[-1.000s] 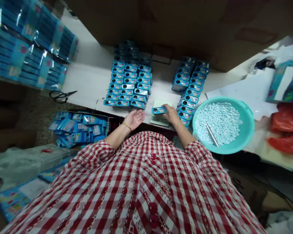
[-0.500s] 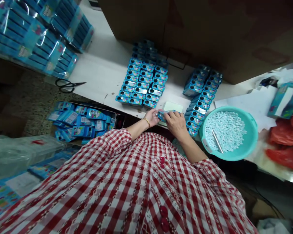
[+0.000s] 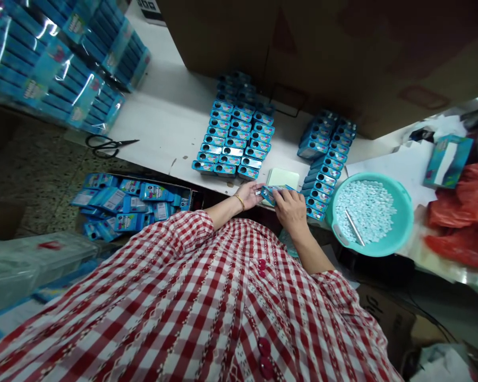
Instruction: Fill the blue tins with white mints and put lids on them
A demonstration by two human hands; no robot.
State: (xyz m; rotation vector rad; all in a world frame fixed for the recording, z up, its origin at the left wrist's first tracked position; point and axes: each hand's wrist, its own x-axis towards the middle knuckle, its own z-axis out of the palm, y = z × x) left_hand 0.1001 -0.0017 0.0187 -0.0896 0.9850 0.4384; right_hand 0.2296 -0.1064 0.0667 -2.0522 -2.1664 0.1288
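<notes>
My left hand (image 3: pixel 247 195) is palm up with curled fingers, a gold bangle at its wrist. A few small white pellets (image 3: pixel 257 193) show in its palm. My right hand (image 3: pixel 291 210) grips a small blue printed box (image 3: pixel 267 193) from above, its left end by my left fingers. Whether the left fingers touch the box I cannot tell. Behind the box lies a pale square pad (image 3: pixel 282 178). Rows of upright blue boxes with dark round holes (image 3: pixel 233 142) stand beyond my hands, and more blue boxes (image 3: pixel 321 183) stand right of them.
At the right, a turquoise basin (image 3: pixel 405 223) holds many pale pellets and a metal tube (image 3: pixel 354 227). Black scissors (image 3: pixel 107 146) lie at the table's left edge. Below them is a carton of blue boxes (image 3: pixel 131 204). A large cardboard box (image 3: pixel 322 58) stands behind; wrapped packs (image 3: pixel 56 69) are upper left.
My right hand has shifted slightly right and down with the blue box. My left palm shows more, with white pellets visible in it. The whole view has shifted a little.
</notes>
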